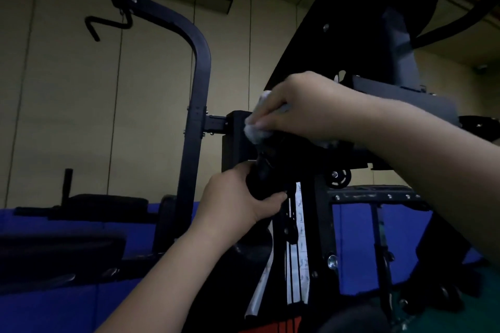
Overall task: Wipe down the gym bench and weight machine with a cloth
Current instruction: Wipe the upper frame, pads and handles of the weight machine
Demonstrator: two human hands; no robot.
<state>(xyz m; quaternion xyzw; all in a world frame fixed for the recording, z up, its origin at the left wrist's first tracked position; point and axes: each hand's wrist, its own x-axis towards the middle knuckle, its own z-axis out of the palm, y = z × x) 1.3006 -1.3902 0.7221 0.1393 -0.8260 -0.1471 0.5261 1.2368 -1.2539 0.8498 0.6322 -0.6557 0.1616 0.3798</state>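
Cloth (pixel 255 127) mostly hidden inside gripping right hand (pixel 295 105); left hand (pixel 243 197) clasps dark handle (pixel 261 181).

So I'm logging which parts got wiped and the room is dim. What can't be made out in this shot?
Head view only:
- cloth: mostly hidden under the right hand; its size is unclear.
- black grip: the left hand wraps it, so its shape is hidden.
- weight machine: upper frame cut off by the top edge, detail lost in darkness.
- chart strip: print too small to read.
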